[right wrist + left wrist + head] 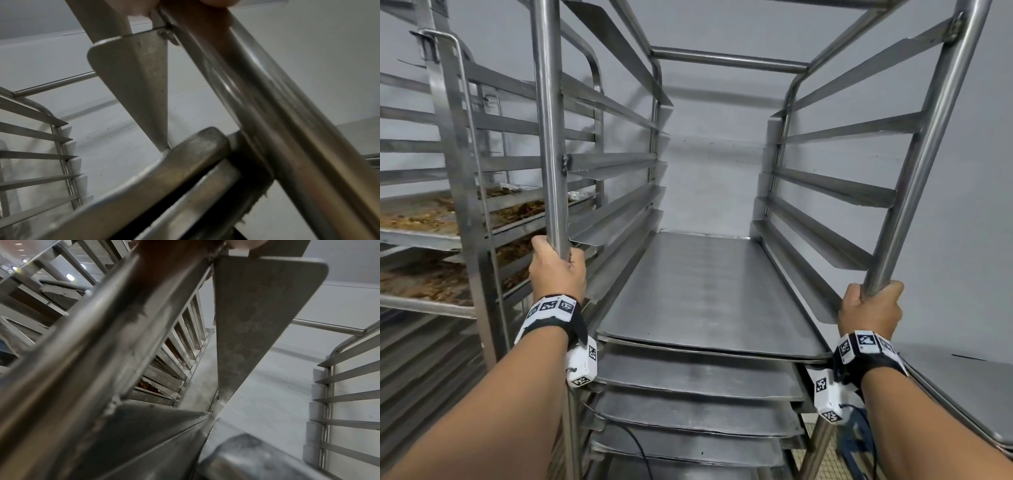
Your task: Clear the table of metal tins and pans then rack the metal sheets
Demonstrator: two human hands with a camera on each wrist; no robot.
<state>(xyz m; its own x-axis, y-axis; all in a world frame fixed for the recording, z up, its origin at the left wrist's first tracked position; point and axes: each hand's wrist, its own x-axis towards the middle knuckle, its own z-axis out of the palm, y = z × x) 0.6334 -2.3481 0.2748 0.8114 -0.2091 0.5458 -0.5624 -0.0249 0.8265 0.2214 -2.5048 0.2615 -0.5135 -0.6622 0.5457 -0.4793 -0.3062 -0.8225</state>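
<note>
The left hand (558,274) was wrapped around the front left post (549,130) of the steel rack (729,63), its grip closed tight on the tube just below the lowest bare runner on that side. The right hand (870,310) was curled the same way around the front right post (924,161), fingers and thumb closed round the tube. Both wrists carried bands with black-and-white markers.

The metal sheets (709,291) lay flat in the lower part of the rack, each on its own pair of side runners, stacked one level above another; the topmost one sat between the two hands, its near edge level with the wrists. Above it the runners (835,186) stood bare up to the top crossbar.

To the left a second rack (458,164) stood just beside the first, holding trays of brown baked food (417,217). At the lower right corner more flat sheets (969,394) lay stacked outside the rack; what carried them could not be told.

From the left wrist, the post (98,340) ran close across the picture with a runner (252,318) welded to it. From the right wrist, the post (273,100) and the rounded corners of two sheets (185,164) showed close up, one above the other
</note>
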